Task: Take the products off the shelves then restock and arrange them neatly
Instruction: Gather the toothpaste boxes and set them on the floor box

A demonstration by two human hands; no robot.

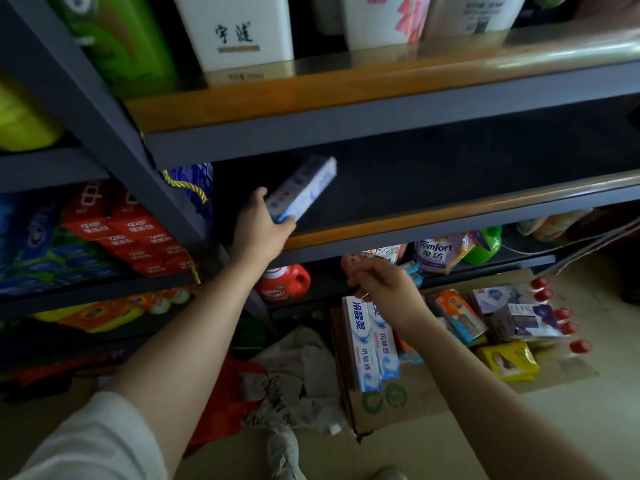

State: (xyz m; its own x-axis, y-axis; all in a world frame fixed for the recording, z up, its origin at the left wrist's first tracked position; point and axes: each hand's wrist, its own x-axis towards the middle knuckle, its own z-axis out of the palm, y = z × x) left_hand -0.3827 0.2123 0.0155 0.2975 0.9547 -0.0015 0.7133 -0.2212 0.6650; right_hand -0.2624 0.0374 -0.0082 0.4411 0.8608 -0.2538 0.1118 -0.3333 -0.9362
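Over the front left edge of the dark middle shelf (433, 188), the left hand (261, 225) grips one end of a toothpaste box (303, 190), tilted up toward the back. It should be levelled, slid to the left corner and squared with the front edge. The box is long, white and blue, blurred. The right hand (384, 284) hangs loosely curled, holding nothing, above more boxes in the carton (398, 410) on the floor.
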